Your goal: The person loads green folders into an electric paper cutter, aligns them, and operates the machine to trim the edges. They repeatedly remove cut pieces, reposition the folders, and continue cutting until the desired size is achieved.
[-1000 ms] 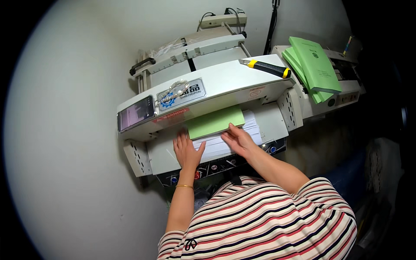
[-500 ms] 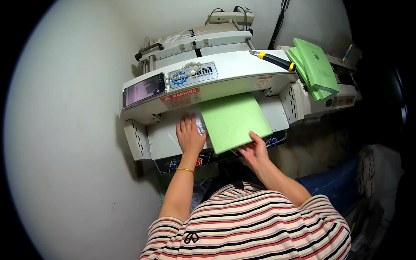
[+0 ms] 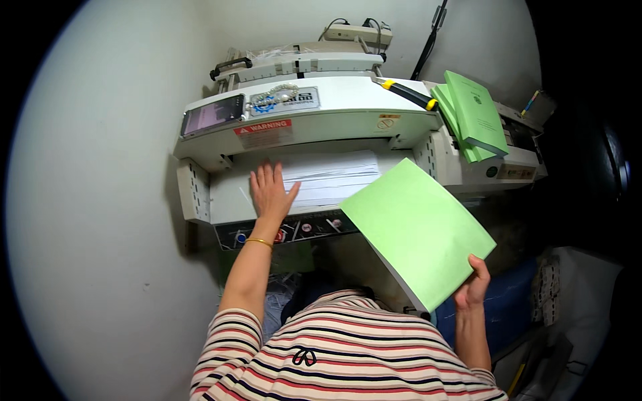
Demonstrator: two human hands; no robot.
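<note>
The right hand [image 3: 473,289] grasps one green-covered booklet [image 3: 418,230] by its lower right corner, fingers curled over the edge, and holds it tilted in the air, clear of the machine and well to the right of the other hand. The left hand [image 3: 271,192] lies flat and open, gripping nothing, fingers spread on the bed of the paper cutter [image 3: 307,127], its fingertips touching the left end of a white stack of paper [image 3: 331,182] that sits just beyond and to its right under the cutter's head. As I judge it, this one booklet is out of the machine while the white stack is still in place on the bed, so the handling of that stack is left. Farther off, beyond the right hand, two or perhaps three finished green booklets [image 3: 475,117] lie piled on the cutter's right side; the exact count is hard to tell. One black-and-yellow-handled tool [image 3: 408,95] rests on top of the cutter, beside that pile.
</note>
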